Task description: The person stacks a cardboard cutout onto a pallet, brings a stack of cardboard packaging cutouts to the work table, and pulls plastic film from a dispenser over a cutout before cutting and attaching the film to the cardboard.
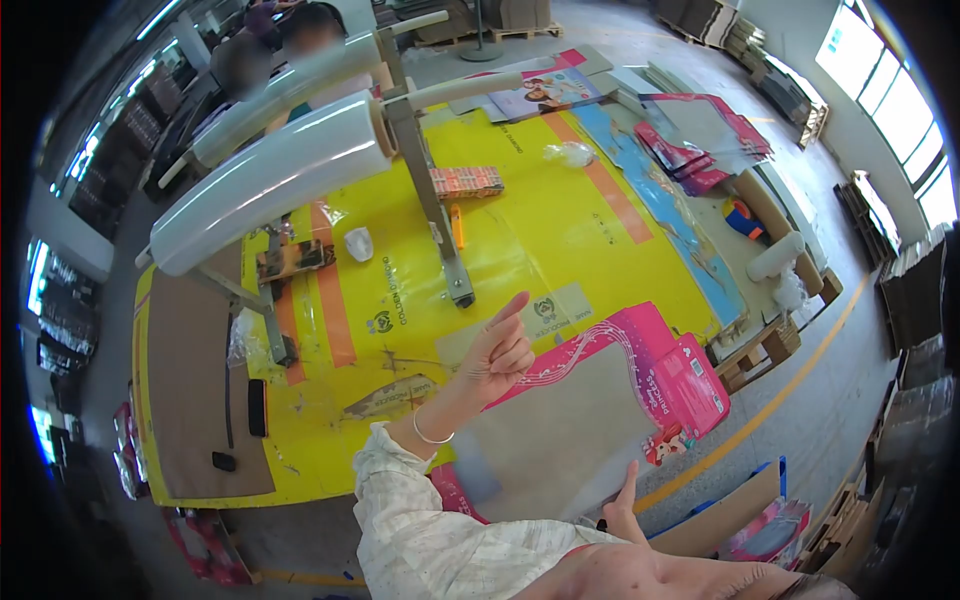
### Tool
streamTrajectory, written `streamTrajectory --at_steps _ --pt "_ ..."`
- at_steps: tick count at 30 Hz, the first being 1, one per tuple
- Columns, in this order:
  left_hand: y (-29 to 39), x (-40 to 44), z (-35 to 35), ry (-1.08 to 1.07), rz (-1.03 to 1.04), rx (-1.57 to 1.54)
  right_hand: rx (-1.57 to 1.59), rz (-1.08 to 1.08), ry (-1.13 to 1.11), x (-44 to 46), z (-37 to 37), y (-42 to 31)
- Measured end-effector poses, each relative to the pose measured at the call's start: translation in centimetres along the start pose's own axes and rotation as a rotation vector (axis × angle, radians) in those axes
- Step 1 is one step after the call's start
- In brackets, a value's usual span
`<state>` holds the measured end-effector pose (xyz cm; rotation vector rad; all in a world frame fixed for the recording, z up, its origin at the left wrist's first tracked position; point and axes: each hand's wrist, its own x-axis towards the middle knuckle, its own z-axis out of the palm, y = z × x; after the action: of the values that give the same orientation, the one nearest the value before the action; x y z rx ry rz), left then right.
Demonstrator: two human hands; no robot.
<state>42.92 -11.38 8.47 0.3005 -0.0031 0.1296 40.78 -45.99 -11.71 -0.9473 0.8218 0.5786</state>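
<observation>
My left hand (500, 345) is raised over the upper edge of a pink package (688, 385) with a grey, see-through middle. Its index finger stretches out, the other fingers are loosely curled, and nothing shows in it. Low on the right, my right hand (622, 508) is beside the package's near edge, fingers extended and partly hidden by my body. The package lies at the near side of a yellow-covered table (520, 230). Whether either hand touches the package is unclear.
Two film rolls (275, 180) rest on a metal frame (430, 205) across the table. An orange cutter (457, 227), a patterned box (467, 182) and a tape roll (740, 218) lie beyond my hands. People (318, 85) stand behind the rolls. Wooden pallets (765, 355) are at right.
</observation>
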Motion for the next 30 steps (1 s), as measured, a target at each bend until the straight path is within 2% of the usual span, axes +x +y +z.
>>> streamTrajectory --at_steps 10,20,30 --pt "0.0 -3.6 3.6 0.187 0.028 -0.041 0.001 0.018 -0.013 0.9 -0.8 0.2" --pt "-0.1 -5.9 6.3 0.233 0.105 -0.015 -0.061 -0.011 0.028 0.5 -0.4 0.0" --pt "-0.1 -6.7 7.2 0.249 0.136 0.007 -0.047 -0.012 -0.031 -0.1 0.3 0.0"
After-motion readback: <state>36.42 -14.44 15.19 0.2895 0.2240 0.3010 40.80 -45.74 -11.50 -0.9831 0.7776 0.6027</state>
